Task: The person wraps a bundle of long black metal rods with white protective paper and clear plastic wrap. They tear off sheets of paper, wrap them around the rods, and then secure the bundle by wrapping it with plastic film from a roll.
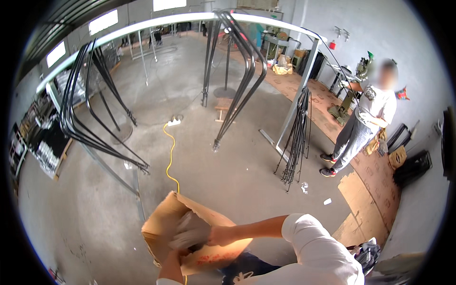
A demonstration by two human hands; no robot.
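Note:
An open cardboard box (213,260) stands tilted at the lower middle, close against my body. Inside its mouth is a grey-white bundle (192,231), smeared by motion, so its kind cannot be made out. My right hand (217,235) reaches in from the right and is closed on the bundle's right side. From below, my left hand (175,256) grips its lower left side at the box's near edge. The fingers of both hands are partly blurred. What lies deeper in the box is hidden.
A white-topped metal rack (175,18) arches ahead, with bent black rods (259,71) hanging from it and thinner black rods (297,137) at its right leg. A yellow cord (169,159) runs to a power strip (174,122). Another person (373,107) stands at right.

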